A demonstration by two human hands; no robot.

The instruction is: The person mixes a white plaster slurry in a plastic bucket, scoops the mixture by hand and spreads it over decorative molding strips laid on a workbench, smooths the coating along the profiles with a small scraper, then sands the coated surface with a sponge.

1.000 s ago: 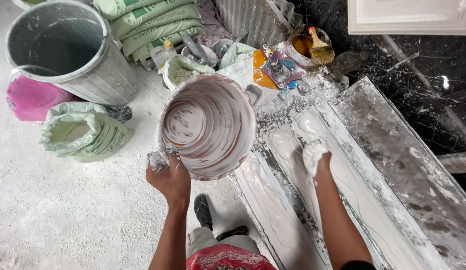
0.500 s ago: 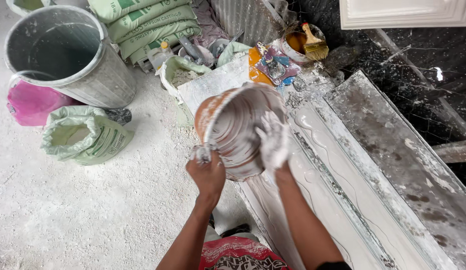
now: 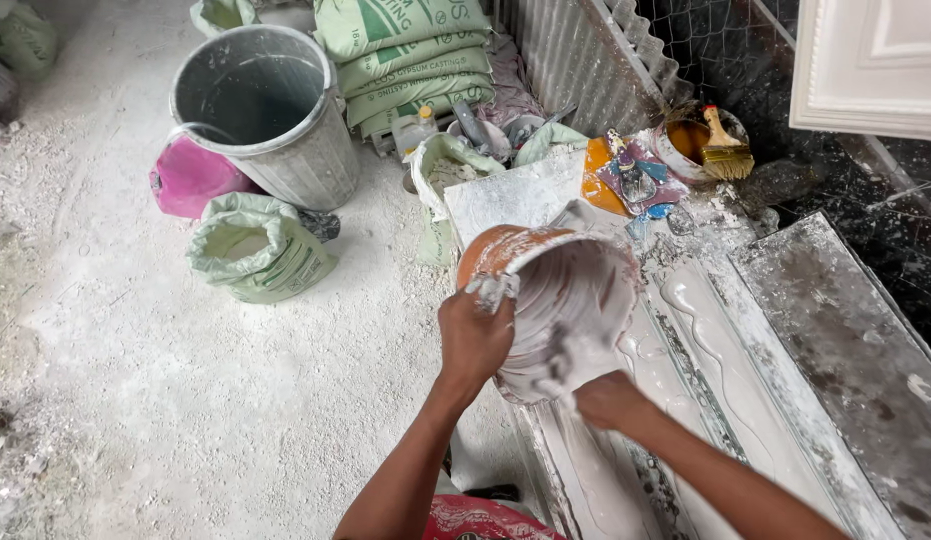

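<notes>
Bucket (image 3: 556,300) tipped further since earlier, left hand (image 3: 473,338) clamped on rim, right hand (image 3: 608,398) seemingly scooping inside.

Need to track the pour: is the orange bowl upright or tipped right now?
Tipped. The orange bowl leans toward the long mould, left hand gripping its rim, right hand scraping inside.

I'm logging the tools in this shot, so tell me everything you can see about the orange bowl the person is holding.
The round orange flexible-looking bowl is tipped steeply on its side, mouth facing the camera, above the long white plaster-filled mould. Its inside is smeared with wet white plaster; bare orange shows only on the upper left outside. The left hand grips its rim, and the right hand reaches in at the lower edge, where plaster clings.
</notes>
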